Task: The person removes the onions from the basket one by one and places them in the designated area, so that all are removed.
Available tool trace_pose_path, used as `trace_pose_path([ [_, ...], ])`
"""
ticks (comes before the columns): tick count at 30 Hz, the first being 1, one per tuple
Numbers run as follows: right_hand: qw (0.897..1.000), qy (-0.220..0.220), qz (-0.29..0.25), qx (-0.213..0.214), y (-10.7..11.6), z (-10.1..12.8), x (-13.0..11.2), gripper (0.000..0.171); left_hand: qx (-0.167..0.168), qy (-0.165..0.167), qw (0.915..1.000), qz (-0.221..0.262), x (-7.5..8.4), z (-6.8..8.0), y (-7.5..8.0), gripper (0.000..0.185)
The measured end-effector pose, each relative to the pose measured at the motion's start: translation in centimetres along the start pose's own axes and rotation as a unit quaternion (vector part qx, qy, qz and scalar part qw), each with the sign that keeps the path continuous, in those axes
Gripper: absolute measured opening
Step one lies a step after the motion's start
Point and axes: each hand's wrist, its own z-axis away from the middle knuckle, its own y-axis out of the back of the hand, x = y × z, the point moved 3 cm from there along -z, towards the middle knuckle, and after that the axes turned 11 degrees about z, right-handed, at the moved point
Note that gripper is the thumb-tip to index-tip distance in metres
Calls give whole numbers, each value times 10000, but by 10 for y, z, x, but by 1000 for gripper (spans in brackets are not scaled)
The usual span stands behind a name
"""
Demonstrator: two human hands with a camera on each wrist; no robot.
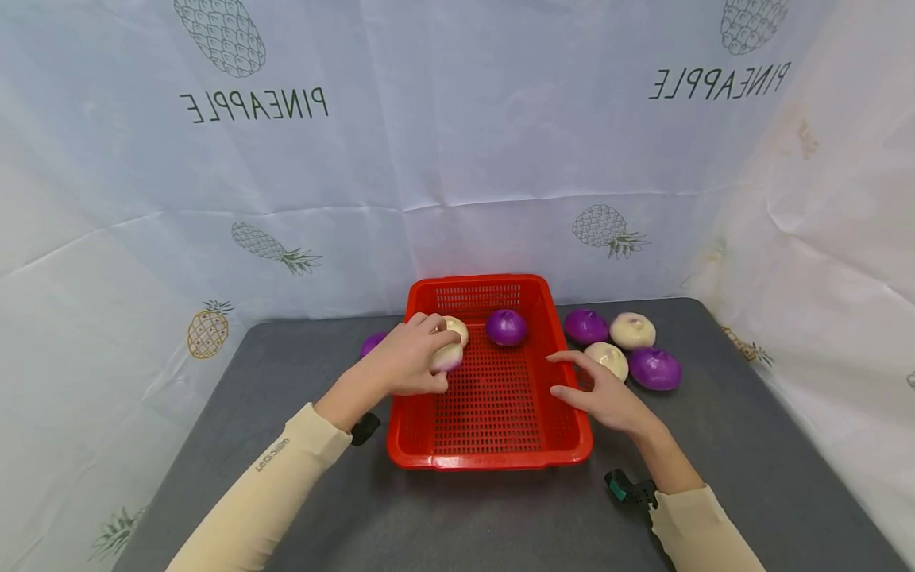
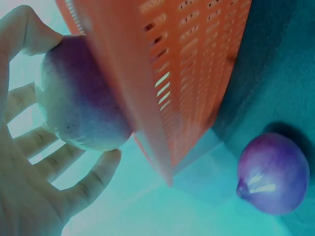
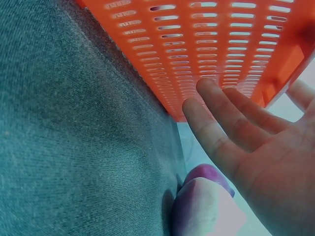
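Observation:
My left hand (image 1: 415, 356) grips a white onion with a purple flush (image 1: 446, 357) over the left side of the red plastic basket (image 1: 489, 461). In the left wrist view the thumb and fingers curve round this onion (image 2: 83, 98), right at the basket's rim. Inside the basket lie a white onion (image 1: 457, 328), partly hidden by my left hand, and a purple onion (image 1: 506, 327). My right hand (image 1: 604, 393) is at the basket's right rim, thumb and fingers spread with nothing between them. Its fingers (image 3: 209, 130) extend toward the slotted side wall in the right wrist view.
Right of the basket sit two purple onions (image 1: 655, 369) and two white onions (image 1: 632, 330). Another purple onion (image 2: 273, 173) lies on the grey table (image 1: 286, 381) left of the basket. A pineapple-print cloth (image 1: 457, 143) hangs behind the table and along its sides.

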Motion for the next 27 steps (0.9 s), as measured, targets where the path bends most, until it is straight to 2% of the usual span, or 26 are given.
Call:
trace_pose_path([
  [9, 10000, -74, 8, 4, 0, 0, 0, 51, 401, 20, 9992, -44, -9, 13, 19, 50],
  [18, 10000, -41, -18, 18, 0, 0, 0, 51, 530, 213, 9984, 24, -20, 26, 36, 50],
  [27, 10000, -47, -18, 10, 0, 0, -1, 51, 677, 439, 9967, -90, -42, 38, 47, 51],
])
